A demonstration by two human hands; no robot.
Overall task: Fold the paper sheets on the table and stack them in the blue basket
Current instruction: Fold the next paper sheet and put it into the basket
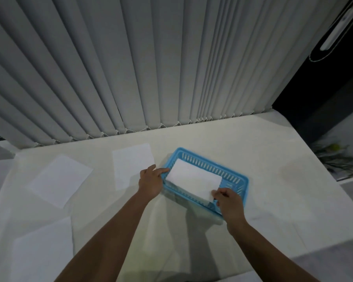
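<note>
Nearest, an unfolded sheet [43, 247] lies flat on the table [273, 200]. The right hand [229, 202] pinches the near corner of the folded paper [194, 181], which is held within the blue basket [238, 180]. The left hand [151, 180] reaches the paper's left corner, but its grip cannot be determined. Further left lie a second sheet [59, 180] and a third sheet [132, 165]. Vertical blinds [130, 68] hang behind.

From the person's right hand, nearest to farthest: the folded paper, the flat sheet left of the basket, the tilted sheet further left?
1. Folded paper, in the blue basket, pinched by the right hand.
2. Flat sheet, left of the basket.
3. Tilted sheet, far left.
</note>
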